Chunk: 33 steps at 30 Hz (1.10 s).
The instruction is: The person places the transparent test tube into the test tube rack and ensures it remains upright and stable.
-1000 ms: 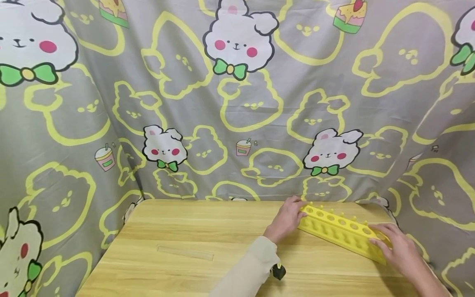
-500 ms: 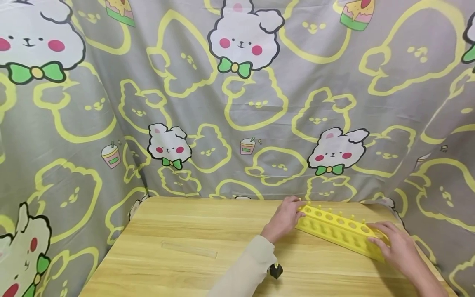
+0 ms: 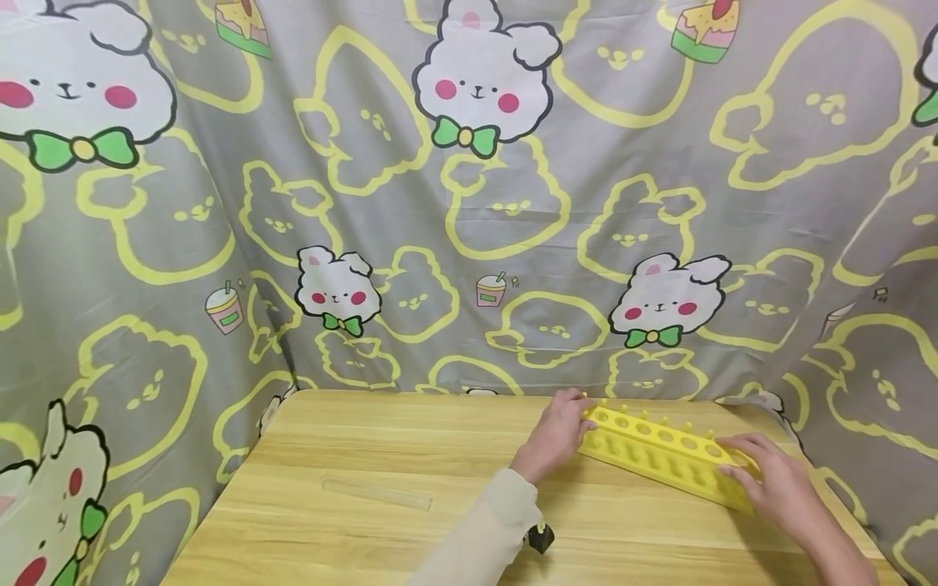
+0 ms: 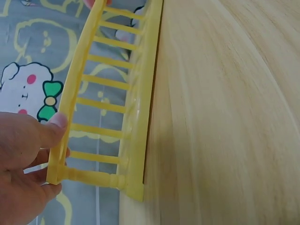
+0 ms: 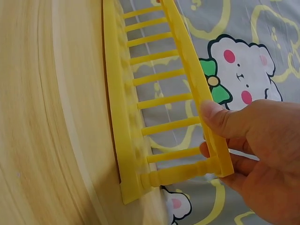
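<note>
A yellow plastic test tube rack [image 3: 663, 456] stands at the right rear of the table, set at a slant. Its upper plate has a row of round holes, with small pegs along the far side. My left hand [image 3: 554, 435] grips the rack's left end; in the left wrist view, the left thumb [image 4: 56, 125] lies on the top bar with fingers curled beneath. At the other end, my right hand [image 3: 777, 480] holds the top bar the same way, the right thumb [image 5: 218, 117] over its edge. The rack's base [image 5: 124, 140] is down at the wooden surface.
A thin clear strip or tube [image 3: 377, 493] lies left of centre on the wooden table [image 3: 308, 439]. A patterned grey cloth [image 3: 410, 244] hangs behind and along both sides. Something small and black [image 3: 541, 538] hangs at the left sleeve cuff.
The rack, with both hands on it, has shifted slightly left across the table. The head view has turned a little. Both grips look the same.
</note>
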Each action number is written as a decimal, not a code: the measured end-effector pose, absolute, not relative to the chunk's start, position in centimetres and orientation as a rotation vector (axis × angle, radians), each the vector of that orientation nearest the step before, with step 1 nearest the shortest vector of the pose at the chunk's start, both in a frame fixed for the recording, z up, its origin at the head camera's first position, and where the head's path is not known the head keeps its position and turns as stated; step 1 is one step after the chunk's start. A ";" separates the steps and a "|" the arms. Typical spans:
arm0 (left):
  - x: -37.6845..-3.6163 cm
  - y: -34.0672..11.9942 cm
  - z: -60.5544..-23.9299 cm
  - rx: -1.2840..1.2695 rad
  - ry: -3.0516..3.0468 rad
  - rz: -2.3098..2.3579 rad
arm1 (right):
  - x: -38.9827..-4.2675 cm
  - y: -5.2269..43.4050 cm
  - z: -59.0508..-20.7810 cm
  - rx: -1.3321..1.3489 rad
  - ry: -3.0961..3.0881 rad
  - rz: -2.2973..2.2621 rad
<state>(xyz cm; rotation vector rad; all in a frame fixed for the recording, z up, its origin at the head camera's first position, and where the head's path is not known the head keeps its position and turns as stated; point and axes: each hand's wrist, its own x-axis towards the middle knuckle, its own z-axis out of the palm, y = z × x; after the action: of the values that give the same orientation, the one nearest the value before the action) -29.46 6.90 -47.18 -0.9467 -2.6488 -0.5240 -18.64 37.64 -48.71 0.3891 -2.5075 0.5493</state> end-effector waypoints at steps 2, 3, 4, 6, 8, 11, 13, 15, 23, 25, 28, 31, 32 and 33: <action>-29.4 6.7 -47.1 -0.939 -2.657 -0.523 | -18.8 37.5 -48.7 0.388 -2.520 0.562; -29.4 6.6 -47.1 -0.936 -2.659 -0.523 | -18.8 37.4 -48.6 0.385 -2.527 0.566; -29.4 6.5 -47.1 -0.931 -2.660 -0.521 | -18.9 37.3 -48.6 0.382 -2.536 0.575; -29.4 6.3 -47.2 -0.921 -2.663 -0.513 | -19.0 37.1 -48.5 0.377 -2.551 0.587; -29.5 6.2 -47.2 -0.909 -2.667 -0.499 | -19.1 36.9 -48.5 0.377 -2.559 0.589; -29.5 6.0 -47.2 -0.891 -2.678 -0.471 | -19.2 36.7 -48.4 0.379 -2.564 0.598; -29.4 5.8 -47.1 -0.880 -2.685 -0.463 | -19.3 36.5 -48.3 0.383 -2.565 0.601; -29.4 5.6 -47.0 -0.873 -2.689 -0.465 | -19.5 36.4 -48.3 0.389 -2.562 0.605; -29.3 4.6 -46.9 -0.859 -2.684 -0.496 | -20.2 35.8 -48.1 0.416 -2.559 0.619; -29.3 4.4 -46.9 -0.857 -2.689 -0.513 | -20.3 35.7 -48.1 0.419 -2.564 0.626; -29.3 4.1 -46.9 -0.855 -2.686 -0.530 | -20.4 35.5 -48.1 0.427 -2.562 0.633; -29.2 3.8 -46.7 -0.846 -2.695 -0.535 | -20.6 35.3 -48.1 0.434 -2.552 0.637; -29.2 3.8 -46.7 -0.840 -2.698 -0.538 | -20.6 35.2 -48.1 0.436 -2.549 0.640; -29.2 3.7 -46.7 -0.834 -2.701 -0.540 | -20.7 35.2 -48.1 0.439 -2.545 0.638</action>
<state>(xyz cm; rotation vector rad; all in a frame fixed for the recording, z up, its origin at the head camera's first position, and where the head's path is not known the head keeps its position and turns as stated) -29.16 3.66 -46.75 -0.8338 -2.7013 -0.5402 -20.72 35.18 -48.12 0.4385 -2.5445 0.6382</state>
